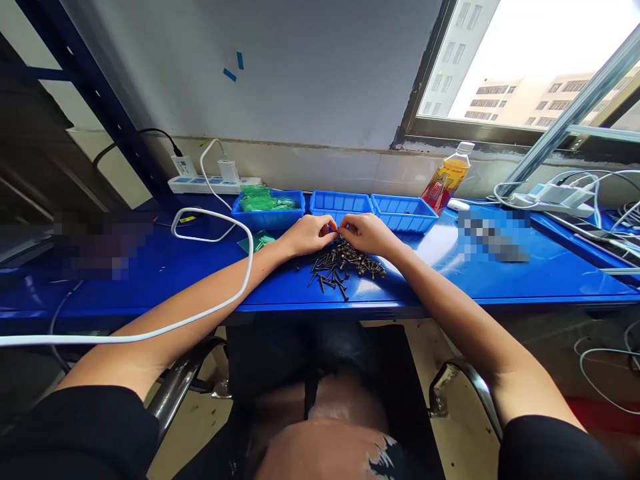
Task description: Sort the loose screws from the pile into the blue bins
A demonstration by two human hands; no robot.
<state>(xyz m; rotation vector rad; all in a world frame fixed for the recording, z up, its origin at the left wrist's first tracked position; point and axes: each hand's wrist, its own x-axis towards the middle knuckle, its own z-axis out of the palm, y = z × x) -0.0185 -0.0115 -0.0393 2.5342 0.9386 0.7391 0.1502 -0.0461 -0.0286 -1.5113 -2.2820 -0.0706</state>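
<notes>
Dark screws lie in a loose pile near the front edge of the glossy blue bench. Over its back edge, the left hand and right hand meet at the fingertips; whether either grip is closed on anything, I cannot tell. Green packets lie left of the hands. Behind stand three blue bins, the leftmost heaped with green bags, then a bottle. A white cable crosses before the left forearm. Beyond rise a grey wall and a window.
</notes>
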